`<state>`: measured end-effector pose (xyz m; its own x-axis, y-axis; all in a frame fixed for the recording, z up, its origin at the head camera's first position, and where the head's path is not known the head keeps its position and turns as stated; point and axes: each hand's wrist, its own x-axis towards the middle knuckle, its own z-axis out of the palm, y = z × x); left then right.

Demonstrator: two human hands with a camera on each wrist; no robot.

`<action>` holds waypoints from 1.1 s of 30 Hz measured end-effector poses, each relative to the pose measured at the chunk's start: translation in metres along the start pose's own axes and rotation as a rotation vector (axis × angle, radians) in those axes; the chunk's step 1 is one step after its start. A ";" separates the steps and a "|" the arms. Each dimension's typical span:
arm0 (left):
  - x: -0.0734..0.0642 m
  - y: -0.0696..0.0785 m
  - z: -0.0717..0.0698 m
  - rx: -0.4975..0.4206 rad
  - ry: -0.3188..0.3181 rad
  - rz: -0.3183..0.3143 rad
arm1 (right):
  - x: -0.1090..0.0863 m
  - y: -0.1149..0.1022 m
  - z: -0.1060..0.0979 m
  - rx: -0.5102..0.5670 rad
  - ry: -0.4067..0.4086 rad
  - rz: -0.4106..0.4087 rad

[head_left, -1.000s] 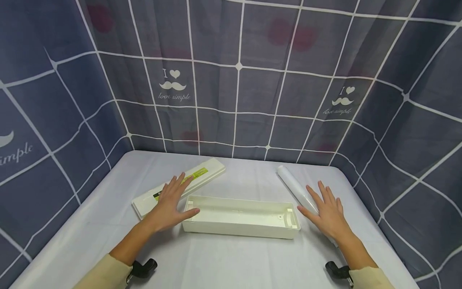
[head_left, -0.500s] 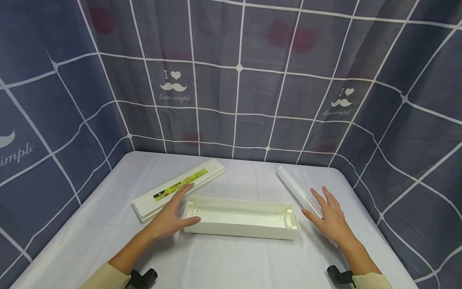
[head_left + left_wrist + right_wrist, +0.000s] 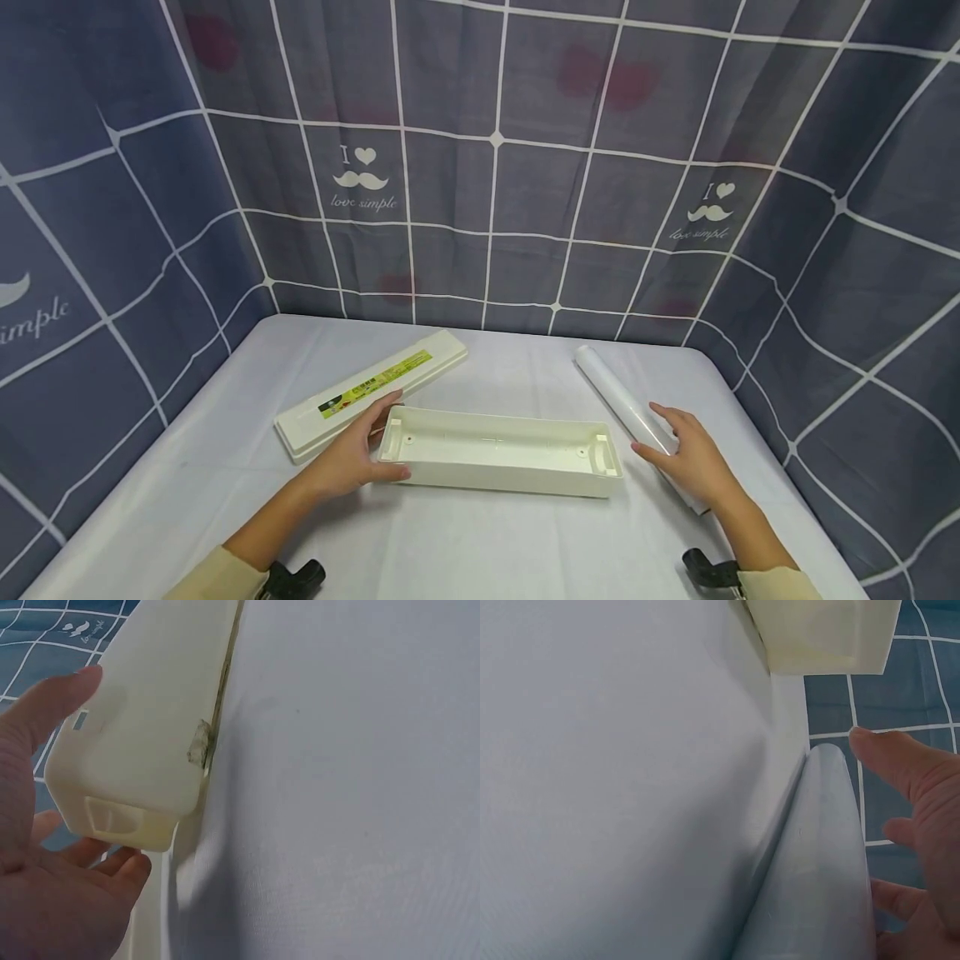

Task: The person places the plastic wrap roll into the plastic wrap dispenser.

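Note:
A long cream plastic box [image 3: 502, 475], open at the top, lies across the middle of the white table. At its left end my left hand [image 3: 348, 454] grips it, thumb along the near wall and fingers behind the end. The left wrist view shows the fingers [image 3: 131, 874] bent beside the box's end. To the right, a glossy white roll [image 3: 622, 398], like cling film, lies slanted. My right hand [image 3: 693, 458] hovers over its near part, thumb and fingers spread. In the right wrist view, the thumb stands apart from the roll [image 3: 817, 870].
A long cream lid [image 3: 307, 425] with a green and yellow label lies slanted behind the left hand. Dark grid-patterned curtains [image 3: 540, 192] enclose the white tabletop [image 3: 480, 550] at the back and sides.
My left hand has come down and closed round the box's left end, uncovering the lid's label. The box's left end has shifted slightly. The right hand has lowered toward the roll, its fingers bending somewhat.

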<state>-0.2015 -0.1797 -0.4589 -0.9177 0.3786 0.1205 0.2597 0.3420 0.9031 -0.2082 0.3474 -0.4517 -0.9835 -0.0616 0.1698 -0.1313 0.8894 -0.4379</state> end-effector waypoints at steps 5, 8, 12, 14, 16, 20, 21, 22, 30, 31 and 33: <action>0.002 -0.004 -0.004 -0.026 -0.016 -0.043 | -0.001 0.001 -0.003 0.021 -0.053 0.054; 0.002 -0.005 -0.006 -0.048 -0.031 -0.047 | 0.000 0.003 -0.005 0.034 -0.079 0.078; 0.003 -0.006 -0.007 -0.069 -0.040 -0.056 | 0.000 0.006 -0.005 0.058 -0.101 0.102; 0.004 -0.007 -0.007 -0.091 -0.042 -0.054 | -0.001 0.008 -0.005 0.066 -0.108 0.114; 0.004 -0.007 -0.008 -0.110 -0.048 -0.049 | -0.001 0.008 -0.005 0.070 -0.110 0.121; 0.004 -0.008 -0.008 -0.142 -0.049 -0.050 | -0.001 0.010 -0.007 0.070 -0.114 0.120; 0.004 -0.008 -0.008 -0.146 -0.050 -0.052 | 0.000 0.010 -0.007 0.070 -0.114 0.117; 0.004 -0.008 -0.008 -0.152 -0.051 -0.053 | 0.000 0.011 -0.007 0.070 -0.114 0.114; 0.005 -0.008 -0.007 -0.185 -0.066 -0.038 | 0.003 0.016 -0.008 0.088 -0.132 0.134; 0.005 -0.009 -0.007 -0.187 -0.067 -0.036 | 0.003 0.017 -0.008 0.091 -0.136 0.139; 0.005 -0.009 -0.008 -0.203 -0.075 -0.041 | 0.004 0.017 -0.009 0.093 -0.144 0.147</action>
<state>-0.2109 -0.1877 -0.4634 -0.8993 0.4334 0.0576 0.1497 0.1814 0.9720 -0.2132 0.3658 -0.4505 -0.9996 -0.0045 -0.0271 0.0106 0.8482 -0.5296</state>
